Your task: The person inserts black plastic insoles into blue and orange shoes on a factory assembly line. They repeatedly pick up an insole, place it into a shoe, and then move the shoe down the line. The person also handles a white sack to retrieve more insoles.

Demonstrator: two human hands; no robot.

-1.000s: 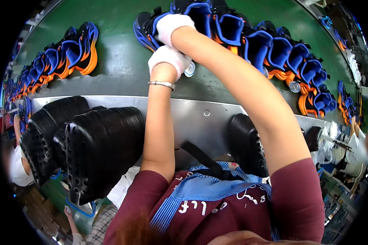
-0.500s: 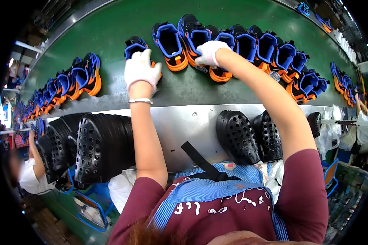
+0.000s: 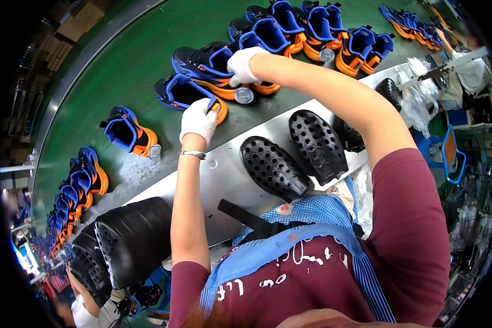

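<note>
My left hand (image 3: 199, 121), in a white glove, grips the heel of a black, blue and orange sneaker (image 3: 175, 94). Its fingers are bent over the back of the collar. Just beyond it, my white-gloved right hand (image 3: 246, 66) is closed at the opening of a neighbouring sneaker (image 3: 199, 61); some of its fingertips are hidden inside. A round pale tag (image 3: 244, 96) shows at the heel below that hand. To the left of my left hand, a single matching sneaker (image 3: 127, 132) stands apart, with another round tag by its heel.
More sneakers line the green worktop (image 3: 147, 60), in a row (image 3: 317, 27) to the right and a cluster (image 3: 74, 191) at left. Black perforated shoe-shaped forms (image 3: 273, 167) lie along the metal ledge (image 3: 213, 188) before me. Other people sit at both sides.
My left hand has let go of the now-separate sneaker and taken the one to its right. My right hand stays at the neighbouring sneaker. The whole view has turned.
</note>
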